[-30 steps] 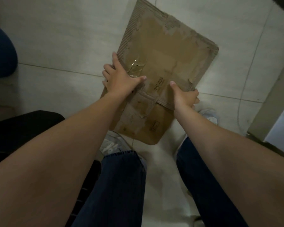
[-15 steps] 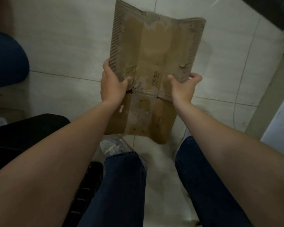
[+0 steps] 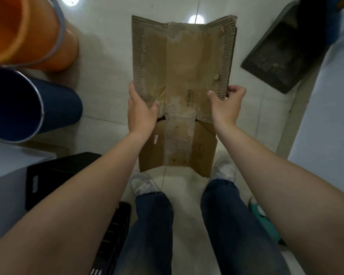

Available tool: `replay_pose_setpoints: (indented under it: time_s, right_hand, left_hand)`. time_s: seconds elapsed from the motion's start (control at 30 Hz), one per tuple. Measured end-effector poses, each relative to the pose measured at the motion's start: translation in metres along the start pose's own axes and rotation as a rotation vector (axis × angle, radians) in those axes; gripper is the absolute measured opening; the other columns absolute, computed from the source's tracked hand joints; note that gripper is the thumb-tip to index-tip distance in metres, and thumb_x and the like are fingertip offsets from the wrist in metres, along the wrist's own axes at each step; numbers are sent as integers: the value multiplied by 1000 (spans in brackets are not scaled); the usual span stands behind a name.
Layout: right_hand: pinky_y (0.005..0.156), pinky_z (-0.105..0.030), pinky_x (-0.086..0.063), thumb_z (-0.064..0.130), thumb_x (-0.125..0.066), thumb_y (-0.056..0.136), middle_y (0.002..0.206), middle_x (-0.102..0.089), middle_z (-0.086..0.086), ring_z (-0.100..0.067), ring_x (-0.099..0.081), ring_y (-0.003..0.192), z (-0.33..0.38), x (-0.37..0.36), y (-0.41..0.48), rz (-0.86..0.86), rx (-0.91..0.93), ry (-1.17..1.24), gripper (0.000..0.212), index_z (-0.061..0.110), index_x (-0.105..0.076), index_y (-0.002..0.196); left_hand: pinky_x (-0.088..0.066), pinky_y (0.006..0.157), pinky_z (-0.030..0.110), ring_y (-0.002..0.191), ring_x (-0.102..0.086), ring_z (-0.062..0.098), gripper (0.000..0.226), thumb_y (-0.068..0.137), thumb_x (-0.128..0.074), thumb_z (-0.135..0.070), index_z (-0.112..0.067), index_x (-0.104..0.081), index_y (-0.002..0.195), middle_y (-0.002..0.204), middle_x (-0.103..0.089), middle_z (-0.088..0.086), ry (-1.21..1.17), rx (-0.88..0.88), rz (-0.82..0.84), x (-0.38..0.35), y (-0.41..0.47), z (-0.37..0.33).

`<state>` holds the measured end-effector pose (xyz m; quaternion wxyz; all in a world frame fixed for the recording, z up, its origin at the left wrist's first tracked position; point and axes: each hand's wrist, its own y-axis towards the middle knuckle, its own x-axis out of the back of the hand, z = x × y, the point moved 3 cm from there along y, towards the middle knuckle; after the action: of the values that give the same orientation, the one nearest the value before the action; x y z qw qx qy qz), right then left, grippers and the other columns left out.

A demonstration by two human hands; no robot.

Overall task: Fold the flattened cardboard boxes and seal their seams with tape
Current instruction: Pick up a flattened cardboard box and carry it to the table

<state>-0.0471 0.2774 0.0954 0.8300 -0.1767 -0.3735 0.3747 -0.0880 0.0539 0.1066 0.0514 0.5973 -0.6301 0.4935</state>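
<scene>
The box [image 3: 184, 62] is between the two hands, up off the floor, and its long side runs away from the person. The left hand [image 3: 141, 112] grips its left edge and the right hand [image 3: 225, 105] grips its right edge, each with a thumb on the front, and both are just as near. Out past the left hand stand an orange bucket [image 3: 28, 32] and a blue bucket [image 3: 54, 104]; nothing shows in the orange one, and the blue one is too dark to tell.

left grip [image 3: 141, 114] clasping, right grip [image 3: 225, 105] pinching
</scene>
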Motion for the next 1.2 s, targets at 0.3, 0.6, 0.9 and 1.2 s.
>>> replay_pose_setpoints:
  time_s: [0.3,0.6,0.9,1.2]
  right_hand:
    - [60,3,-37,17,-65,98,114,-50,11,5,-50,86,223,106,-65,50,256,-37,40,16,-43,131]
    - [86,-21,-39,19,-64,98,120,-47,12,-3,-45,105,433,220,-141,108,413,45,43,22,-45,137]
    - [83,-24,-40,22,-65,98,120,-52,9,-7,-49,102,602,275,-206,147,552,93,41,21,-49,135]
    - [84,-30,-51,24,-64,97,110,-58,10,-10,-59,100,737,223,-193,162,619,116,30,23,-52,125]
  left_hand:
    - [-44,103,38,136,-51,27,93,96,-68,-37,-35,-2,161,159,-41,3,-99,-98,-95,144,-82,-167]
    - [-39,97,29,137,-50,23,63,104,-55,-23,-23,-23,158,153,-49,0,-212,-202,-319,304,-182,-340]
    - [-47,66,23,96,-66,19,61,106,-51,-24,-22,-21,159,135,-63,10,-282,-187,-448,436,-240,-455]
    - [-55,92,44,113,-65,27,45,107,-43,-23,-26,-38,152,135,-64,2,-312,-189,-483,529,-162,-521]
